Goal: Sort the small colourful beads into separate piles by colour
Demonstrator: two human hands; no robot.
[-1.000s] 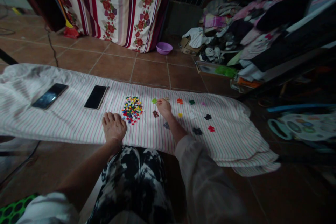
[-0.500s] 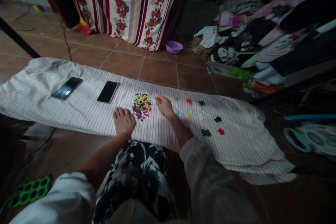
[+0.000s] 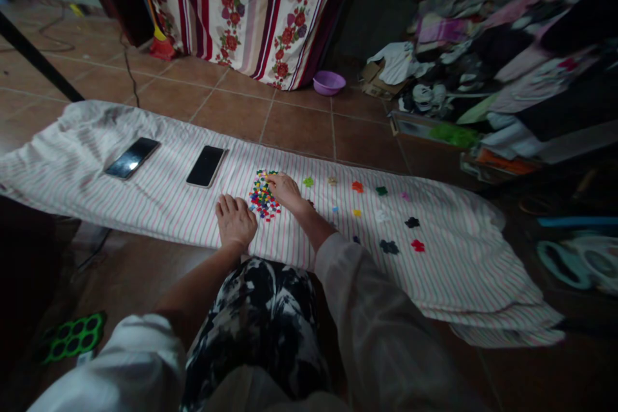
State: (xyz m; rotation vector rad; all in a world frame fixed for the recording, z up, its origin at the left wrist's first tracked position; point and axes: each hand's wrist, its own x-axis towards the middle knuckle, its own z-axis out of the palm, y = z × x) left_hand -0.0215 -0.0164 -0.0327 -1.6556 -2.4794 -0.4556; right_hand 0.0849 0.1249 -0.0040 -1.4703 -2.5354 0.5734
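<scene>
Now, right fingertips (image 3: 271, 179) touching mixed pieces (image 3: 264, 201)

Striped cloth (image 3: 164, 199), pink and green on white — purple basin (image 3: 329, 82).

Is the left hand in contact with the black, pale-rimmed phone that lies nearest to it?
Apart. The head view shows a bare strip of the white striped cloth between the fingers of the left hand and the black, pale-rimmed phone.
</scene>
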